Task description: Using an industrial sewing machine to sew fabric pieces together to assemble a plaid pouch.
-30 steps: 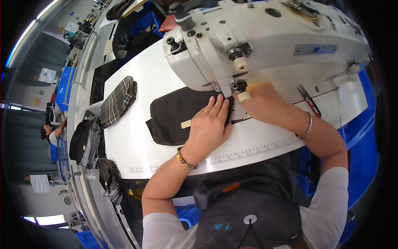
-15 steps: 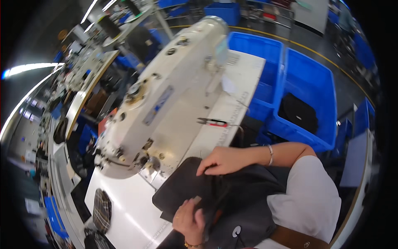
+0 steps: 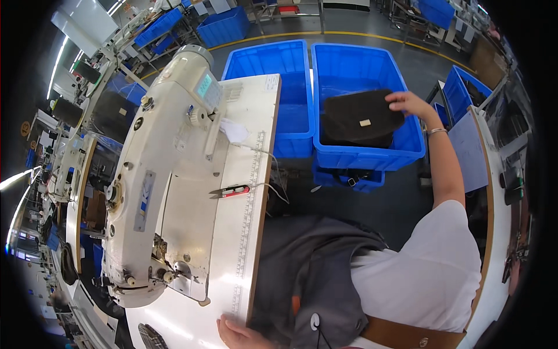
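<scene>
My right hand (image 3: pixel 411 104) reaches out over the right-hand blue bin, its fingers pinched on the edge of a dark fabric piece (image 3: pixel 349 113). A small cream label (image 3: pixel 365 123) shows on that piece, which lies over other dark fabric in the bin (image 3: pixel 372 154). My left hand (image 3: pixel 239 336) rests at the near edge of the white sewing table (image 3: pixel 224 262), fingers stretched out, holding nothing visible; the lower frame edge cuts it off. Beside it stands a white industrial sewing machine (image 3: pixel 139 180).
Red-handled thread snips (image 3: pixel 235 191) lie on the table beside a ruler strip (image 3: pixel 247 232). A second blue bin (image 3: pixel 293 116) stands left of the first. A plaid fabric piece (image 3: pixel 151 336) lies near the table's lower left. A dark grey apron (image 3: pixel 325 273) covers my lap.
My right hand has moved from the table to the bin, and the dark fabric piece is now there. The left hand has dropped to the table edge. The view has turned right.
</scene>
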A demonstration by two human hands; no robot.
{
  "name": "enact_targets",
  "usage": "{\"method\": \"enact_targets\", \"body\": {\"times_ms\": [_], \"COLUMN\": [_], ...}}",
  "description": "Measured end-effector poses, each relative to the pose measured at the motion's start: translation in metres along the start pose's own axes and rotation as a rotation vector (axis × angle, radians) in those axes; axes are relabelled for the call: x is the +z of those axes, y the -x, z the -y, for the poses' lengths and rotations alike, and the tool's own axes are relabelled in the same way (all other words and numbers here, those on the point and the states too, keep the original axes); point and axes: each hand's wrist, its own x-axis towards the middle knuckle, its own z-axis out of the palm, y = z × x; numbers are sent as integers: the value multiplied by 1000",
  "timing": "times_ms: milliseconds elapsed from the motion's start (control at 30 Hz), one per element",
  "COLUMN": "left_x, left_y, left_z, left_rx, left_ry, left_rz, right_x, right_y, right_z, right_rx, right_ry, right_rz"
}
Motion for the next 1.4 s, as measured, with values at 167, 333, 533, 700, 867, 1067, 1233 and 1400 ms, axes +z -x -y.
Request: {"method": "enact_targets", "body": {"times_ms": [167, 333, 533, 700, 867, 1067, 1233, 1400], "left_x": [-9, 2, -19, -49, -65, -67, -96, -109], "left_y": [-2, -4, -7, 9, 13, -74, -118, -124], "left_z": [3, 3, -3, -6, 14, 76, 198, 284], "left_rx": [-8, -25, -206, -401, -424, -287, -294, -549], "left_ry": [-272, -188, -22, 16, -59, -197, -475, -324], "left_rz": [56, -27, -1, -49, 20, 183, -86, 11], "right_x": [57, 97, 213, 278, 369, 430, 439, 438], "right_y": [-73, -79, -25, 50, 105, 205, 222, 217], "right_z": [-18, 80, 139, 133, 157, 198, 201, 198], "right_rx": [-335, -861, -923, -983, -1252, -1297, -1316, -1244], "right_ry": [528, 426, 13, -86, -222, -160, -77, -91], "right_rz": [-236, -395, -163, 18, 189, 784, 904, 816]}}
